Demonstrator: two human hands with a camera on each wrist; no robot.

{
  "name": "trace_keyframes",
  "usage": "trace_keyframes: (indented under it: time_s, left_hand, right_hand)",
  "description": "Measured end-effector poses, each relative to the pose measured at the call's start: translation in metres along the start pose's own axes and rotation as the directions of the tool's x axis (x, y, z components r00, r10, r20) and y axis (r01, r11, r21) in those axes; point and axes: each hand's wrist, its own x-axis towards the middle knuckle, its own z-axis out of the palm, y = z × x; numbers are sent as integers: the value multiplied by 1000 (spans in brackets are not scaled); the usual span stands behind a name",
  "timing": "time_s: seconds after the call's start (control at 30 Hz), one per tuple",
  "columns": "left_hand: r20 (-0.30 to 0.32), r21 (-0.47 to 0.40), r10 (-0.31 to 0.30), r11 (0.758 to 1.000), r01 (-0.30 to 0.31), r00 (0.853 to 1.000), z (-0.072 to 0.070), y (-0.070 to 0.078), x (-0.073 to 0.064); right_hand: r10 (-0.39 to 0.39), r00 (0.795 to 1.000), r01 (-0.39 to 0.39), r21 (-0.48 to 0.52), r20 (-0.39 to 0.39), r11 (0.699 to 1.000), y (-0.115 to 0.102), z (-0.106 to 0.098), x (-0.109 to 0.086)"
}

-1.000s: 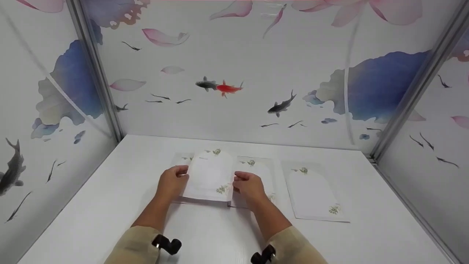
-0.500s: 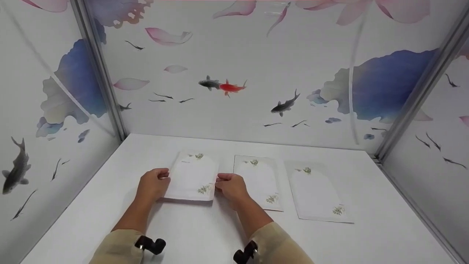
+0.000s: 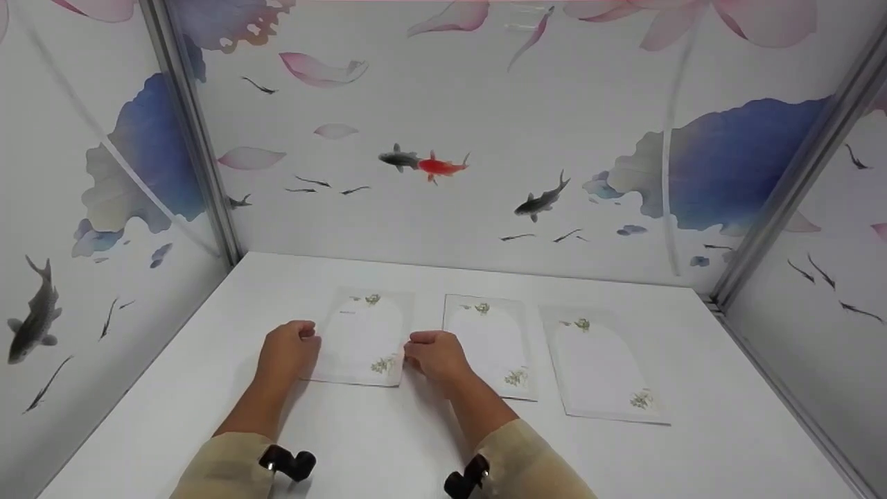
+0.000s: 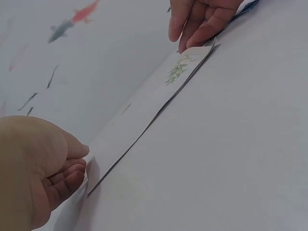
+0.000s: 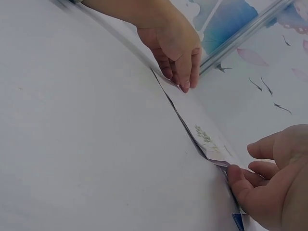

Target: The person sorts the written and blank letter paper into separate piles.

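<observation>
A white sheet of paper (image 3: 364, 339) with printed green sprigs and a small line of text lies at the left of the row on the table. My left hand (image 3: 287, 352) pinches its left edge, with thumb and curled fingers close together in the left wrist view. At the opposite edge my right hand (image 3: 438, 355) holds the sheet near its lower corner, which curls up slightly in the right wrist view. A dark line runs under the sheet's near edge (image 4: 154, 118). What lies beneath the sheet is hidden.
Two similar printed sheets lie to the right: a middle sheet (image 3: 485, 346), partly behind the right hand, and a right-hand sheet (image 3: 603, 367). The white table (image 3: 727, 416) is bounded by a printed back wall (image 3: 450, 229) and side walls with metal posts (image 3: 197, 132).
Both hands have moved left with the sheet, away from the middle sheet, and lowered it onto the table over the left place. In the last half second it has flattened.
</observation>
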Motion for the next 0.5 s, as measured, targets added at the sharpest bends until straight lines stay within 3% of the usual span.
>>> trace_keyframes:
  time_s: [0.23,0.5]
  left_hand:
    - [-16,-78,0,997,-2,1000,8,14,5]
    - [2,-127,47,991,-47,999,37,38,6]
  right_hand:
    - [-6,1000,5,-76,-16,997,-6,-14,-3]
    - [-47,999,45,-106,-24,993,-7,-56,-5]
